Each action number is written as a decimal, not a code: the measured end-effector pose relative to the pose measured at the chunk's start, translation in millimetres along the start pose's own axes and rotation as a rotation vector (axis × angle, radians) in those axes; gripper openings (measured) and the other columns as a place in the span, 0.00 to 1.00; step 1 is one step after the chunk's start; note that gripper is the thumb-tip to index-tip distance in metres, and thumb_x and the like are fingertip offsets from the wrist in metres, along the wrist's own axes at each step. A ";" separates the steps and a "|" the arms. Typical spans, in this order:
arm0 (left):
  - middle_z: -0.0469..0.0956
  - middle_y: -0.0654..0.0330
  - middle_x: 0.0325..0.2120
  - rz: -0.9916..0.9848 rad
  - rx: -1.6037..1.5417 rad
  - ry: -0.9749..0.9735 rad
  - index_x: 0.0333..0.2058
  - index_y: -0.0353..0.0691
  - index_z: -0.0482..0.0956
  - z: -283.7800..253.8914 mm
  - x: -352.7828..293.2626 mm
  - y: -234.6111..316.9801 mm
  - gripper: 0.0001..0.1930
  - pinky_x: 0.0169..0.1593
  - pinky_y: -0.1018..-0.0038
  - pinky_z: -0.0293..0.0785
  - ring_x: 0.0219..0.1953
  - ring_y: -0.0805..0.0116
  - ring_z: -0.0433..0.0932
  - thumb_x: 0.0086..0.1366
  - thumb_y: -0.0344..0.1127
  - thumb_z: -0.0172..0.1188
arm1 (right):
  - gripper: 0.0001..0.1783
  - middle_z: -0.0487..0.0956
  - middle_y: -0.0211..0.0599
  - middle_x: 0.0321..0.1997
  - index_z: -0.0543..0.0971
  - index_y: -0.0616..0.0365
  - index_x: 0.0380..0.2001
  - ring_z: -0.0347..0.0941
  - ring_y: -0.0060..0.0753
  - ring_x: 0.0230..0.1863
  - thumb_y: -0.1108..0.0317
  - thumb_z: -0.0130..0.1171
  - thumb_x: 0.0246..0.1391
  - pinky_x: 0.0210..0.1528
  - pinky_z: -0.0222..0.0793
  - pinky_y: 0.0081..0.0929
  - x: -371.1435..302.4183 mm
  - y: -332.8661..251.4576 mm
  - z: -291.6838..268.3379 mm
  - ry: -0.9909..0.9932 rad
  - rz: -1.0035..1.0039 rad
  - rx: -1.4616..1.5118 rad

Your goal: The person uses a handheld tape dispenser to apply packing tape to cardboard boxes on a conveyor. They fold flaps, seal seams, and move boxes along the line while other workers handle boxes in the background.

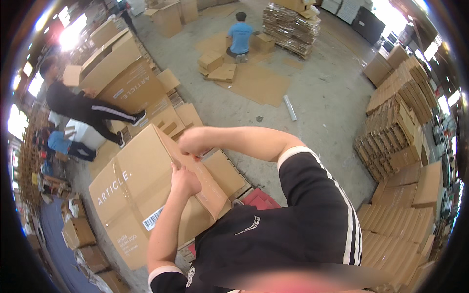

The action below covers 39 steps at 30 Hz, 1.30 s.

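A large cardboard box (141, 171) with white print and a barcode label stands in front of me, tape running across its top. My left hand (185, 179) rests against the box's upper right edge, a finger stretched along that edge. Just beyond it, my right hand (192, 141) is closed in a fist beside the box's right side. A small red bit shows under the right fist; the rest of what it holds is hidden. My right elbow is raised out to the side.
A co-worker in black (73, 105) handles a tall open carton (122, 78) at left. Another in blue (240, 39) kneels on flattened cardboard ahead. A clear roll (289, 108) lies on the floor. Stacked flat cartons (391, 141) line the right; a wrapped pallet load (291, 29) stands far off.
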<state>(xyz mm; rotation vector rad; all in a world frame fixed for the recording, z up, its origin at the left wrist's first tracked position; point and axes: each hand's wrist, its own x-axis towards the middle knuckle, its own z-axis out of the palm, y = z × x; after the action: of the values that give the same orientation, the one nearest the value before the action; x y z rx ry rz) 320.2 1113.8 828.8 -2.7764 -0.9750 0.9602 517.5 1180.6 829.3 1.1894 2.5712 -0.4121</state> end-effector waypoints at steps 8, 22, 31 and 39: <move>0.83 0.49 0.48 -0.114 -0.733 0.903 0.43 0.36 0.86 -13.0 13.6 30.2 0.10 0.73 0.46 0.63 0.57 0.46 0.79 0.69 0.36 0.65 | 0.11 0.89 0.40 0.34 0.90 0.50 0.32 0.86 0.49 0.38 0.58 0.76 0.48 0.40 0.79 0.49 -35.8 23.7 -180.3 0.603 -0.375 0.281; 0.70 0.51 0.73 -0.131 -0.326 0.792 0.68 0.36 0.76 36.8 -2.1 -79.8 0.27 0.76 0.48 0.60 0.76 0.43 0.64 0.74 0.41 0.58 | 0.22 0.92 0.36 0.43 0.92 0.47 0.45 0.88 0.50 0.44 0.68 0.80 0.41 0.40 0.82 0.50 67.8 -40.4 -41.3 0.002 -0.097 -0.271; 0.82 0.50 0.62 -0.006 -0.235 0.723 0.51 0.43 0.90 2.6 -18.9 -33.0 0.17 0.76 0.44 0.59 0.79 0.48 0.62 0.73 0.41 0.56 | 0.19 0.88 0.45 0.58 0.88 0.55 0.55 0.87 0.46 0.53 0.65 0.71 0.60 0.49 0.83 0.54 -13.4 -84.8 73.3 -0.505 -0.016 -0.469; 0.83 0.54 0.63 -0.113 0.098 0.042 0.53 0.43 0.91 -39.0 -8.5 22.9 0.23 0.81 0.34 0.44 0.81 0.52 0.60 0.75 0.48 0.53 | 0.20 0.90 0.43 0.37 0.91 0.50 0.35 0.88 0.49 0.43 0.46 0.77 0.50 0.44 0.81 0.49 -194.4 -165.3 336.4 -0.034 0.608 0.738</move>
<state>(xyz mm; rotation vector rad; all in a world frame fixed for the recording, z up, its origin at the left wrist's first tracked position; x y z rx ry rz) 349.9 1096.5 859.4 -2.6198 -1.0364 0.9051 554.8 819.7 613.5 2.0691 1.8964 -1.2563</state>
